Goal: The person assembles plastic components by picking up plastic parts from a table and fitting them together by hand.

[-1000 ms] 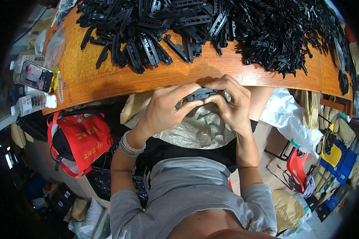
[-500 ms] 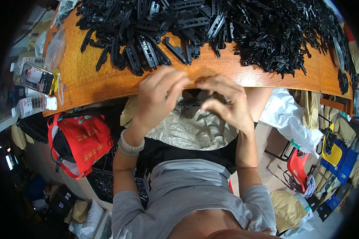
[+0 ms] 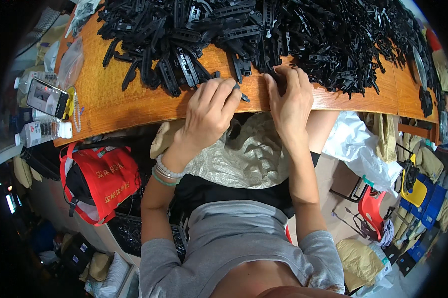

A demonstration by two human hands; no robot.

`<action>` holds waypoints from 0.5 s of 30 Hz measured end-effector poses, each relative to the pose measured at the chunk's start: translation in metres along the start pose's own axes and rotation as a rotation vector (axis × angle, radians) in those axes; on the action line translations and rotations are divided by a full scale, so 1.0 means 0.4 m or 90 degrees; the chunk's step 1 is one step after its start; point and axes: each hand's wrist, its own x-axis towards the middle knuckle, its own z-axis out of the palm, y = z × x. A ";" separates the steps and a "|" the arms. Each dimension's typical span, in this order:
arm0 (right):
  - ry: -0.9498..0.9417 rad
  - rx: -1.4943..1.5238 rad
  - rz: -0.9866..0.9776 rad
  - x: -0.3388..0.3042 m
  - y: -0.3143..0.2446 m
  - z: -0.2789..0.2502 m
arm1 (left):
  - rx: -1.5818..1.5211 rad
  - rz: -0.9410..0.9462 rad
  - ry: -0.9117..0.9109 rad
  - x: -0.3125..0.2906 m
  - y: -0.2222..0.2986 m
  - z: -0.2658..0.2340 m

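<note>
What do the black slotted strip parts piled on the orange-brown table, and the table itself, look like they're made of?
The black slotted strip parts look like moulded plastic: uniform matt black with dull highlights and identical ribbed shapes. The orange-brown table looks like varnished wood or wood-look laminate: faint grain lines and a soft sheen, with a rounded edge. Which of the two cannot be told.

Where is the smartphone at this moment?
In the head view, the smartphone lies at the far left end of the wooden table, on the person's left, above a plastic bottle and well left of the left hand.
</note>
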 end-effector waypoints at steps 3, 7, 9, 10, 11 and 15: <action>0.009 -0.012 0.024 0.002 -0.003 0.001 | -0.047 0.011 0.088 -0.007 -0.002 0.012; -0.003 0.099 0.116 -0.022 -0.019 -0.031 | -0.503 -0.288 0.246 -0.030 0.031 0.037; 0.008 0.101 0.108 -0.032 -0.013 -0.045 | -0.664 -0.417 0.265 -0.006 0.055 0.002; 0.015 0.200 0.142 -0.045 -0.001 -0.044 | -0.804 -0.536 0.156 -0.009 0.044 -0.013; 0.022 0.302 0.173 -0.050 0.002 -0.044 | -0.935 -0.653 0.040 -0.007 0.036 -0.027; -0.043 0.646 0.274 -0.061 -0.002 -0.099 | -0.972 -0.605 -0.045 0.005 0.051 -0.036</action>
